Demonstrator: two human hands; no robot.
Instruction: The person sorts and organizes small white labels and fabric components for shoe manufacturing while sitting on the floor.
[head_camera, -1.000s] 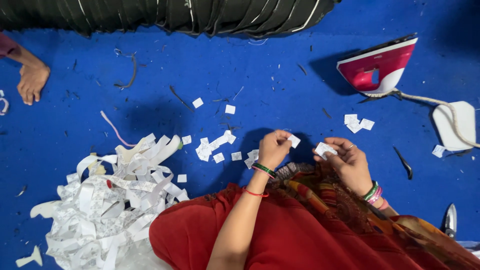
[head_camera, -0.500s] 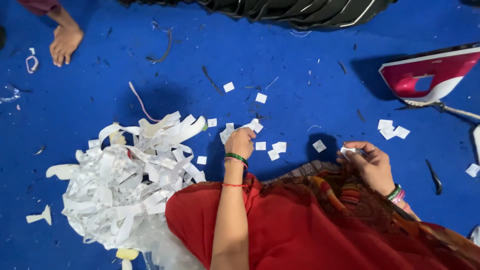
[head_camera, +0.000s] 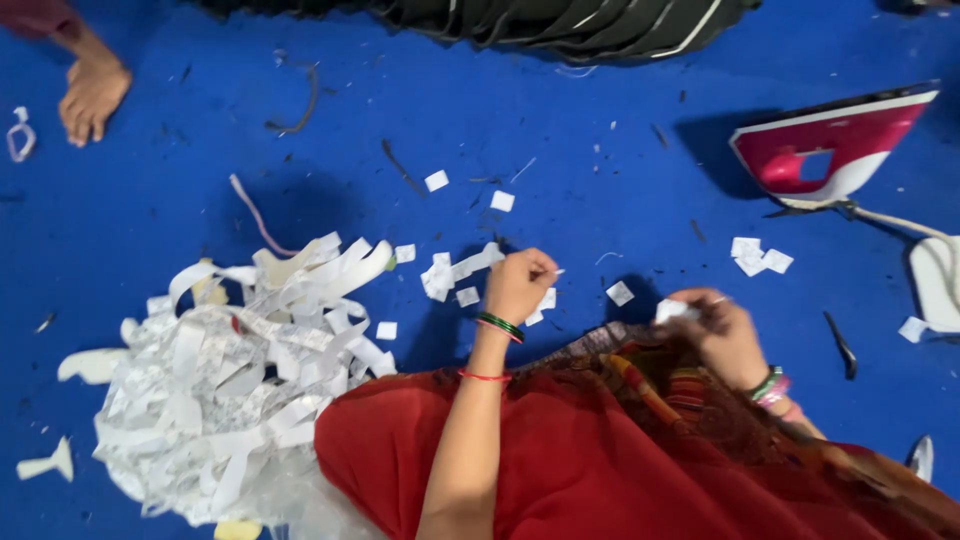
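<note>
White paper squares (head_camera: 452, 274), small, scattered on blue cloth (head_camera: 600, 120)

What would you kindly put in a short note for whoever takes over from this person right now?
Left hand: closed over the small white paper pieces on the blue floor.
Right hand: pinching a small white piece near the lap.
Pile of white paper strips lies to the left; more cut pieces sit near the red iron.
Done: many pieces lie separated. Left: the big pile.
</note>
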